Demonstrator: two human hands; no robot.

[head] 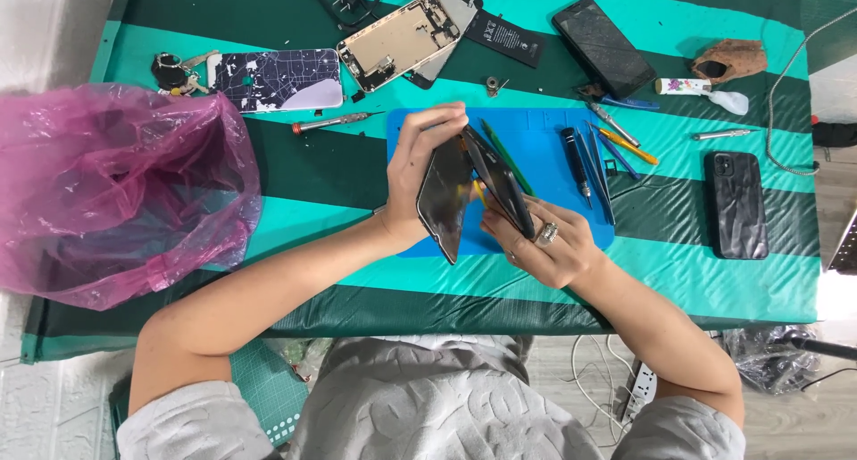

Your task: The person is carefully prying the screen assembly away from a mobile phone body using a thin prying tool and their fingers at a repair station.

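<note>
Hands are working a dark phone apart above the blue mat (544, 147): the left hand (420, 170) is gripping the lifted screen panel (444, 196) along its outer edge, fingers curled over the top, while the right hand (544, 250), ring on one finger, is clasping the phone body (500, 183) from below. The two halves are leaning together in a narrow V, between both palms, just over the mat's near edge. Opening gently is probably wisest, keeping the angle shallow so anything joining the halves isn't strained. Screwdrivers (589, 161) are lying just right of the hands
</note>
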